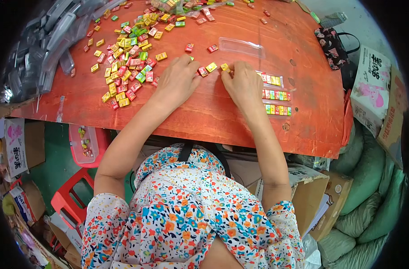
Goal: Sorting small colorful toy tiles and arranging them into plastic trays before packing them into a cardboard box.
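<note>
My left hand [178, 80] is over the middle of the table, fingers curled, with its fingertips against a small red box [202, 71]. A bit of green shows just past its fingers. To the right, my right hand [242, 83] pinches a small yellow box [224, 67] between thumb and fingers. Another yellow box [211, 67] lies between the two hands. Beside my right wrist are clear plastic trays filled with rows of coloured boxes, the nearest tray [278, 110] among them. Part of the farthest filled tray [272, 80] is hidden by my right hand.
A clear tray [241, 47] with nothing in it lies beyond my hands on the red table [186, 116]. A loose pile of small boxes [128, 58] spreads at the left. Stacked clear trays [52, 45] crowd the far left edge. A dark patterned bag [331, 48] sits at the right.
</note>
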The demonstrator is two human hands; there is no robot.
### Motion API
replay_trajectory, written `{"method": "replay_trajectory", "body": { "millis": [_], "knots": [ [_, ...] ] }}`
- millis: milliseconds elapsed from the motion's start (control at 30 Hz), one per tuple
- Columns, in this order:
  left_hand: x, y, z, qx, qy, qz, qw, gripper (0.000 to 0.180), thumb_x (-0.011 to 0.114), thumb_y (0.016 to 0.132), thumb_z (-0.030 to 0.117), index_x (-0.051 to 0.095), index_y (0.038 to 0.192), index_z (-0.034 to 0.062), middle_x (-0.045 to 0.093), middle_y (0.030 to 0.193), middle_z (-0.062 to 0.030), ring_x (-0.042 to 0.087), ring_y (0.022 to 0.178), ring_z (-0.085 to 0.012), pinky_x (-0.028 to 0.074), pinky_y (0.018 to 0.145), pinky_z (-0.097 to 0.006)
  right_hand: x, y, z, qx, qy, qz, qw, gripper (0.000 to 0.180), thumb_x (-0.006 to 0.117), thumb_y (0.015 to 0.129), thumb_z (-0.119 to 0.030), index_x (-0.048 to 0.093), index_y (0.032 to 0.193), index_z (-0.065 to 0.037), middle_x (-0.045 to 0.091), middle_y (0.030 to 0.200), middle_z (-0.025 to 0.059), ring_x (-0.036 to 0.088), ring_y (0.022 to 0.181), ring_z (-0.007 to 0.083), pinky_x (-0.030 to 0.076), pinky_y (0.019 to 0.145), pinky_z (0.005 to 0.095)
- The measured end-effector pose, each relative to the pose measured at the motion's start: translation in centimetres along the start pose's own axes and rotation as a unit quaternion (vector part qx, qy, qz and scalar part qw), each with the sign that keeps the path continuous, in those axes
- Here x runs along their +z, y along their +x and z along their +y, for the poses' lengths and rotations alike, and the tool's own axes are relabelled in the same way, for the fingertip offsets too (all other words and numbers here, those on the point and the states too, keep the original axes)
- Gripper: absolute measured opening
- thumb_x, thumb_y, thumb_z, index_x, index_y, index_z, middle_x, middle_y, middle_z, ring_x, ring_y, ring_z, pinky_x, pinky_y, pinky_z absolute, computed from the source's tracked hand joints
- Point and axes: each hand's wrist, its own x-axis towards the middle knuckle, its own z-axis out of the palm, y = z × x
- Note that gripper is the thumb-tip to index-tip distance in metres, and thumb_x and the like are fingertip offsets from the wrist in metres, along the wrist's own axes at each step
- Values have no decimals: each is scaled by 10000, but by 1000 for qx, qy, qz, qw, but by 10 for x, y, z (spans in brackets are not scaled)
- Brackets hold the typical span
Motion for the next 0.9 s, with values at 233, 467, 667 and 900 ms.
{"method": "replay_trajectory", "body": {
  "millis": [233,467,667,900],
  "knots": [
    [1,3,-1,15,15,24,999,383,773,747,196,656,1056,2,592,975,-140,589,955,-328,493,812,-419,4,3,5,-91,73,-30,993,309,742,794,-189,635,1004,11,646,903,183,645,806,369,520,708,446],
    [4,4,-9,39,-32,33,998,308,740,768,138,670,1035,-1,593,917,-139,601,913,-321,493,797,-411,6,13,3,-216,142,-74,963,355,685,836,-133,617,1178,-68,578,992,157,602,918,359,500,785,431],
    [-1,2,-5,17,-18,-2,1000,291,726,775,132,663,1021,-10,600,942,-142,602,920,-320,491,795,-408,12,13,2,-217,142,-64,964,307,670,848,-133,628,1144,-63,574,953,156,596,889,362,493,769,439],
    [-14,-12,-12,40,-36,28,998,403,739,781,131,625,1147,9,604,969,-138,607,865,-313,498,759,-392,10,6,1,-253,137,-50,956,308,683,835,-119,630,1131,-53,590,941,155,604,884,348,497,754,431]
  ]
}}
